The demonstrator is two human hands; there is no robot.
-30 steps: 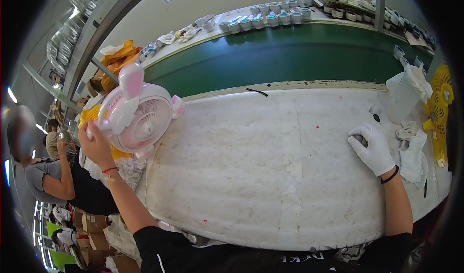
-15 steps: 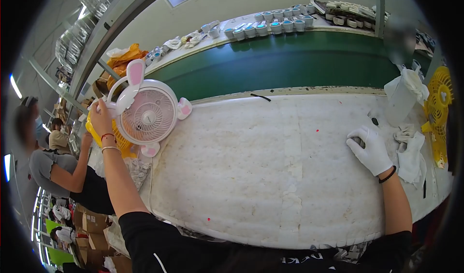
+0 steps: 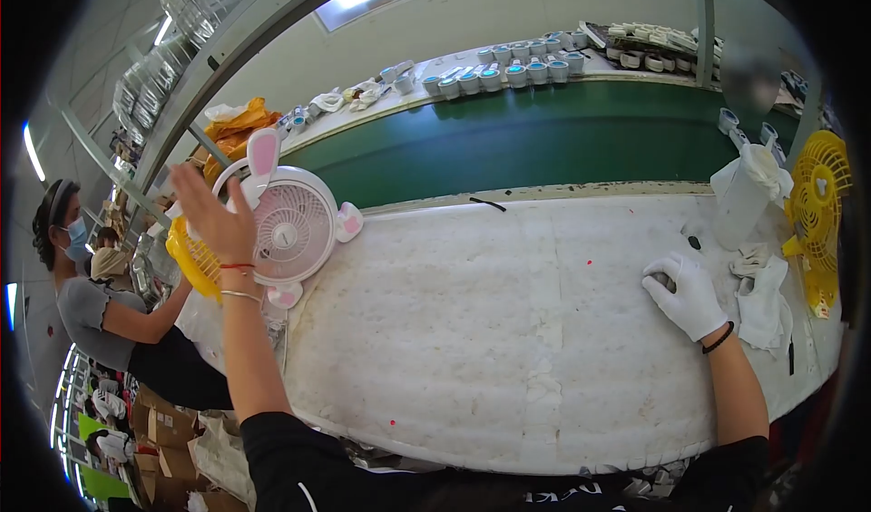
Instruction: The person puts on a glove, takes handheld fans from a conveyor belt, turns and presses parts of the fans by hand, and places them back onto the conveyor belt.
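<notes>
My left hand [image 3: 215,220], bare with its fingers stretched out and holding nothing, is raised in front of a white fan with pink rabbit ears [image 3: 292,222]. The fan stands upright at the table's left edge and the hand hides part of its left side. Behind the hand, a yellow fan guard [image 3: 192,256] shows at the far left. My right hand [image 3: 687,296], in a white glove, rests on the right side of the table. Its fingers curl around something small and dark grey, mostly hidden.
A green conveyor belt [image 3: 526,140] runs behind the white table [image 3: 454,331]. Beyond it sit several white-and-blue parts [image 3: 515,75]. On the right are a white container [image 3: 737,204], white gloves [image 3: 762,299] and a yellow fan [image 3: 818,213]. A person in grey [image 3: 98,317] stands at left.
My left hand has let go of the rabbit fan and opened, moving to the right in front of it. My right hand stays curled on the table. The view has shifted slightly.
</notes>
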